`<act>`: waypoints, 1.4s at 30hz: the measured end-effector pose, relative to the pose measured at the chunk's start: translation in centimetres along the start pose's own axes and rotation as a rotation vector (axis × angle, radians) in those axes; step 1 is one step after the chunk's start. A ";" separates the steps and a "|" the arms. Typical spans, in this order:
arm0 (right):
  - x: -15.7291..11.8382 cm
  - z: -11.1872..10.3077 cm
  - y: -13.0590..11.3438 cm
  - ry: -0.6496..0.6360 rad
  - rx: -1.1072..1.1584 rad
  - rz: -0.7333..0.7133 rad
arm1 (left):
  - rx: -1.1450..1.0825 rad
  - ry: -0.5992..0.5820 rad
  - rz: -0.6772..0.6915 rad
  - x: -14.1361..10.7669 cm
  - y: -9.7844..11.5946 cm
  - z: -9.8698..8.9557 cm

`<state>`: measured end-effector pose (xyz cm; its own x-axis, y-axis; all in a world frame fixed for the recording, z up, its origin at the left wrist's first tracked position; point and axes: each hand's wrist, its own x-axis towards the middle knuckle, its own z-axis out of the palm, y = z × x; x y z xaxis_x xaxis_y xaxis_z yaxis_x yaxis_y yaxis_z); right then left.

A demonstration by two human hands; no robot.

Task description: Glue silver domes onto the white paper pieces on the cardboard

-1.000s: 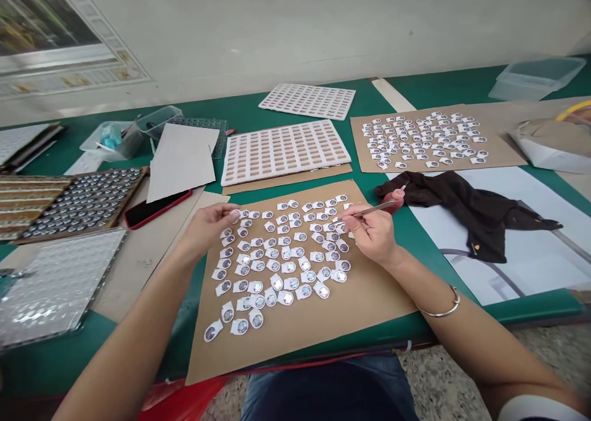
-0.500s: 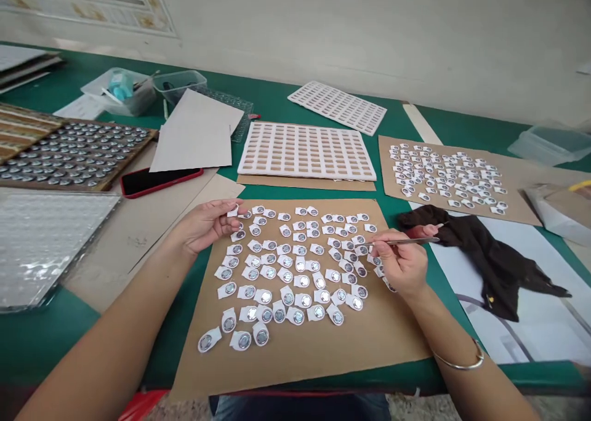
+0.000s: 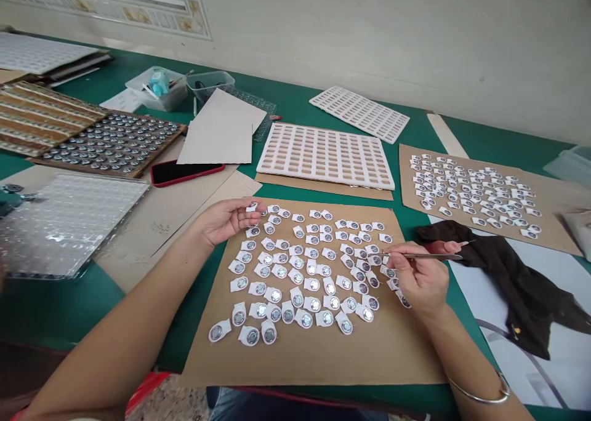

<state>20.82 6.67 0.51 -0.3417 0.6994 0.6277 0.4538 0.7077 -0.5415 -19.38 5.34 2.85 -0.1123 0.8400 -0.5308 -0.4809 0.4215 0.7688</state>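
Note:
Between the thumb and fingertips of my left hand (image 3: pixel 228 221) is a small white tab (image 3: pixel 252 207) with a metal disc, held above the far left corner of a brown cardboard sheet (image 3: pixel 314 362). My right hand (image 3: pixel 420 276) grips slim metal tweezers (image 3: pixel 422 256), which point left over the right side of the sheet. Under the tweezers' tips and across the cardboard lie many loose white tabs with round silver discs (image 3: pixel 303 318), in uneven rows. Some tabs are partly hidden by my right hand.
Beyond the cardboard lies a white slotted grid (image 3: pixel 323 156). A second cardboard (image 3: pixel 466 212) with similar tabs and a dark cloth (image 3: pixel 503 273) are at right. On the left are a red-cased phone (image 3: pixel 184 172), a disc-filled tray (image 3: pixel 115 141) and a clear plastic sheet (image 3: pixel 78 224).
The view has turned slightly left, so most things sit further right in the picture. My left hand still pinches the tab, and my right hand keeps the tweezers over the same area.

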 end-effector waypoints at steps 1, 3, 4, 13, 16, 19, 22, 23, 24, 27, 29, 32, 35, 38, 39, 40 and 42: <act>0.0 0.0 0.0 -0.004 -0.003 -0.001 | -0.003 -0.005 -0.005 0.0 0.0 0.0; 0.0 -0.1 0.0 -0.014 -0.006 -0.004 | -0.005 -0.016 -0.014 0.0 0.0 -0.1; 0.1 -0.1 -0.1 -0.019 -0.008 -0.007 | -0.004 -0.023 -0.019 0.0 0.0 -0.1; 0.1 0.0 0.0 -0.012 -0.044 -0.019 | 0.049 -0.063 -0.042 -0.3 -0.1 -0.1; 0.0 0.0 0.1 0.002 -0.043 -0.024 | 0.078 -0.078 -0.041 -0.4 -0.1 0.0; 0.1 0.0 0.0 0.015 -0.041 -0.033 | 0.108 -0.098 -0.051 -0.5 -0.2 0.0; 0.2 0.0 -0.1 0.015 -0.038 -0.035 | 0.131 -0.118 -0.062 -0.5 -0.2 0.1; 0.2 0.0 -0.1 0.012 -0.039 -0.033 | 0.136 -0.123 -0.065 -0.5 -0.2 0.1; 0.2 0.0 -0.1 0.010 -0.042 -0.032 | 0.140 -0.126 -0.066 -0.5 -0.2 0.1; 0.1 0.0 0.0 0.004 -0.047 -0.035 | 0.145 -0.132 -0.068 -0.5 -0.3 -0.1; 0.1 -0.1 0.0 -0.001 -0.043 -0.039 | 0.146 -0.132 -0.071 -0.4 -0.4 -0.2; 0.1 -0.1 0.0 -0.003 -0.047 -0.043 | 0.144 -0.129 -0.076 -0.3 -0.5 -0.4; 0.2 -0.1 -0.2 0.001 -0.048 -0.043 | 0.142 -0.121 -0.077 -0.1 -0.6 -0.4; 0.2 -0.1 -0.3 -0.005 -0.042 -0.038 | 0.146 -0.106 -0.082 -0.1 -0.6 -0.3; 0.2 -0.1 -0.3 -0.007 -0.043 -0.037 | 0.147 -0.102 -0.086 -0.1 -0.6 -0.3; 0.2 -0.1 -0.3 -0.009 -0.045 -0.035 | 0.147 -0.099 -0.090 -0.2 -0.6 -0.2; 0.2 -0.1 -0.2 -0.007 -0.046 -0.032 | 0.148 -0.095 -0.095 -0.3 -0.6 -0.1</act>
<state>20.71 6.65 0.79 -0.3619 0.6775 0.6403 0.4799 0.7243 -0.4951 -19.13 4.84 2.50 0.0138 0.8195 -0.5729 -0.3515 0.5403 0.7645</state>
